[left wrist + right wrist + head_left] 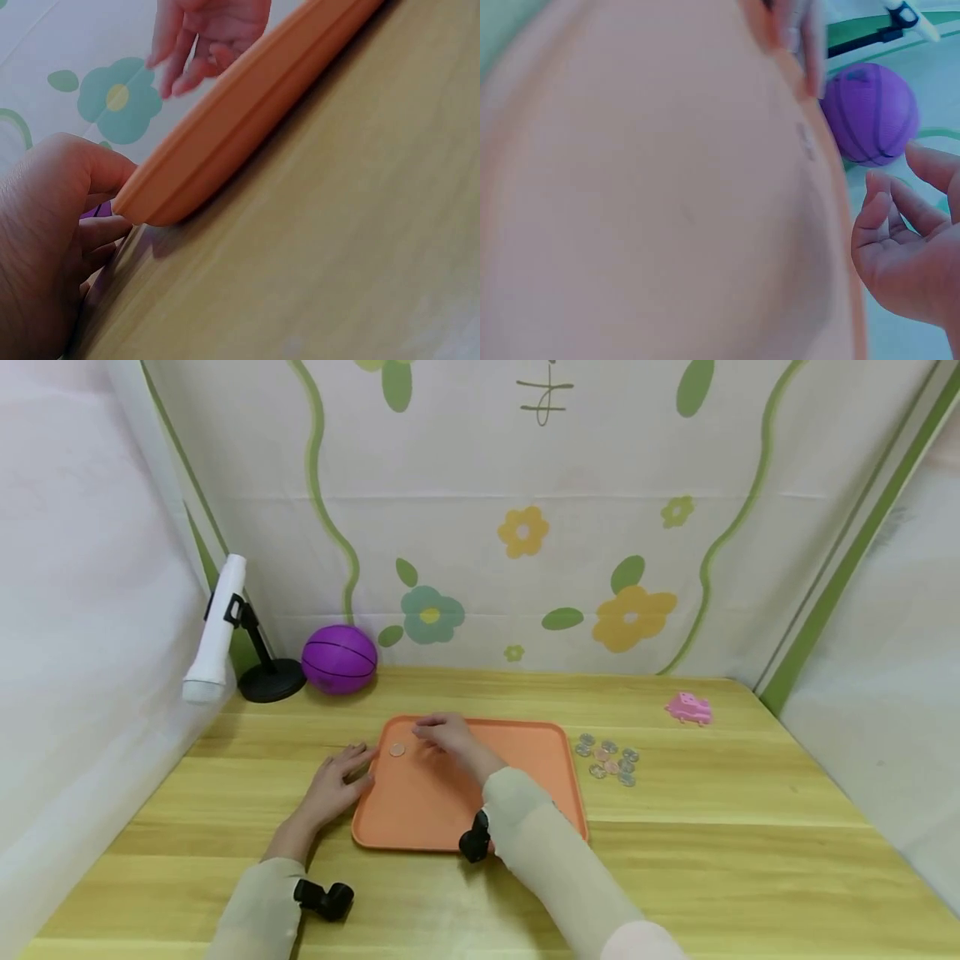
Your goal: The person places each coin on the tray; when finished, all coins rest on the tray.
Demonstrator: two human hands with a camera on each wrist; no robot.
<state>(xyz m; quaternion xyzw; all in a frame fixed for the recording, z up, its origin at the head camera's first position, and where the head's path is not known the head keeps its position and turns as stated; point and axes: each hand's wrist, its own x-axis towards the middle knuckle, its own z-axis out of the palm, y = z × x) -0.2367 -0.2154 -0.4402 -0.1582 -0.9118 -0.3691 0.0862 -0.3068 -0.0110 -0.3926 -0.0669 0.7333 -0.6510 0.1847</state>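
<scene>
An orange tray point(420, 810) lies in the middle of the wooden table. One coin point(397, 749) rests on its far left part. My right hand point(437, 735) hovers just right of that coin, fingers relaxed and loosely bent, holding nothing; the right wrist view shows the same hand point(900, 247) with a bare palm. My left hand point(352, 766) lies on the table against the tray's left rim, and its fingers point(101, 225) touch the tray's corner point(157, 202). A small pile of coins point(607, 760) sits on the table right of the tray.
A purple ball point(339, 658) and a white lamp on a black stand point(217, 627) sit at the back left. A pink toy point(688, 708) lies at the back right. Floral cloth walls close in the table's back and sides.
</scene>
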